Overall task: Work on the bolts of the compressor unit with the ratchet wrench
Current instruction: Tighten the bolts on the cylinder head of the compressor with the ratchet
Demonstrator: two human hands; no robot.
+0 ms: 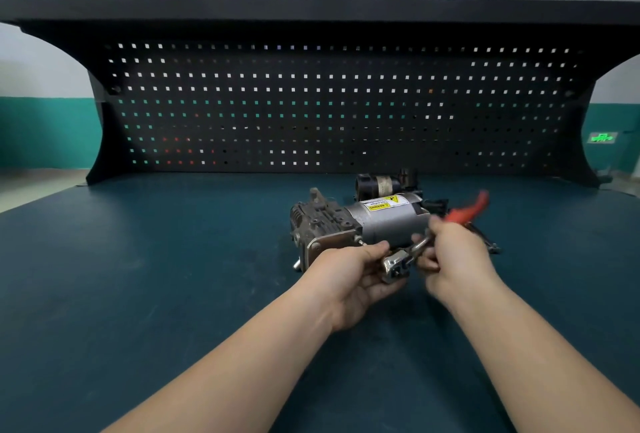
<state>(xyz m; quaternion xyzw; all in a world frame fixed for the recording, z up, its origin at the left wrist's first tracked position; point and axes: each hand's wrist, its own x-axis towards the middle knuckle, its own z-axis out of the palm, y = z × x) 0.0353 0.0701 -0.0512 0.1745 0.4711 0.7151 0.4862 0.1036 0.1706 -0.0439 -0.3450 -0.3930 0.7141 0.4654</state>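
Wrench in hand, bolts not yet engaged.
My right hand point(453, 252) grips the ratchet wrench point(412, 254) shaft, left hand point(349, 273) pinches its head, just in front of the compressor unit point(360, 221) on the bench point(173, 259). Looks like setup; all bolt work seems left.

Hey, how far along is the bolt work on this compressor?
Done: nothing visibly finished. In hand: the right hand grips the ratchet wrench by its red handle, and the left hand holds its chrome head beside the compressor unit. Left: seating it on a bolt.
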